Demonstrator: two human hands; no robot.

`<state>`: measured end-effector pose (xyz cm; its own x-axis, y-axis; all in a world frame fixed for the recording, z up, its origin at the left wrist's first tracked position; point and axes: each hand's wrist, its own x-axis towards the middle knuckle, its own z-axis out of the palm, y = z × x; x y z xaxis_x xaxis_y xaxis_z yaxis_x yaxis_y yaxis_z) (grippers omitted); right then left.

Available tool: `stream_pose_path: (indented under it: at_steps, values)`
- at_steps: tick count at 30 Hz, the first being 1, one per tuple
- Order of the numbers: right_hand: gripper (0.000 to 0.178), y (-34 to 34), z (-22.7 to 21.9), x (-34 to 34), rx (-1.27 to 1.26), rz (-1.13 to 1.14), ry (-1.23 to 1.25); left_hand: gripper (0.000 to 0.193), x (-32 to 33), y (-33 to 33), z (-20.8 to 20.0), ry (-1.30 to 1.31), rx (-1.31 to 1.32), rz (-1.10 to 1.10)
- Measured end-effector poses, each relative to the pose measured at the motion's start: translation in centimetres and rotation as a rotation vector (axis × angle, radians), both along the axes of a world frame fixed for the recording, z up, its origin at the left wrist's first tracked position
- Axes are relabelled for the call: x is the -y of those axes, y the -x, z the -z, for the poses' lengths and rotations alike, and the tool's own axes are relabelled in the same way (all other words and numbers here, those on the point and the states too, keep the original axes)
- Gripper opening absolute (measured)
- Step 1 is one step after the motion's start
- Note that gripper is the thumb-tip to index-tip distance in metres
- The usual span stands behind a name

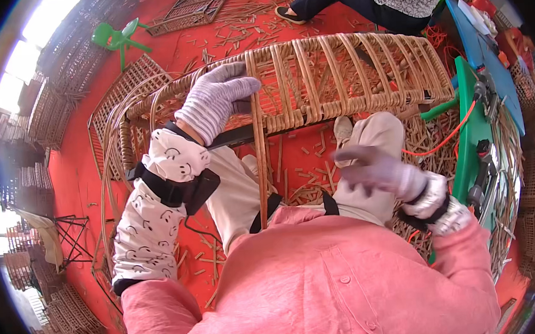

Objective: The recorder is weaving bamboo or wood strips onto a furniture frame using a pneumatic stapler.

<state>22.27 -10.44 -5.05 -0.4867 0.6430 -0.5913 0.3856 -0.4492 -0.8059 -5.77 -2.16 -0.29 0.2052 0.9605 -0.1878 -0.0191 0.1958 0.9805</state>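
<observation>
A long frame wrapped in tan rattan strips (342, 75) lies across in front of my knees. The wraps run side by side over its middle and right part. My left hand (218, 99), in a striped glove, is over the left part of the frame, its fingertips closed at a loose rattan strip (261, 167). That strip comes from the far rail and hangs down toward my lap. Above my right knee, my right hand (382, 171), also gloved, is apart from the frame. Motion smears its fingers, and I see nothing clearly in them.
Rattan scraps litter the red floor (201, 147). A green stool (121, 39) and a woven panel (129, 90) are at the left. On the right, a green bench (471, 134) bears tools, with an orange cord (445, 142) beside it. Another person (386, 0) sits at the far right.
</observation>
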Motion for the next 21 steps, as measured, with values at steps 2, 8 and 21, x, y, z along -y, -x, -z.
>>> stream_pose_path:
  at_steps: [2, 8, 21]
  values:
    - [0.060, 4.9, -0.3, -0.2, -0.141, -0.115, 0.004, 0.035, 0.2, -0.1, 0.7, 0.025, 0.046, -0.022]
    - [0.031, 11.3, 0.0, -0.5, -0.510, 0.009, 0.202, 0.029, 0.2, 0.8, 0.7, 0.016, 0.054, 0.038]
    - [0.022, 12.1, 3.6, -2.3, -0.281, -0.053, -1.266, 0.022, -0.5, 3.5, 2.3, -0.640, -0.682, 0.476]
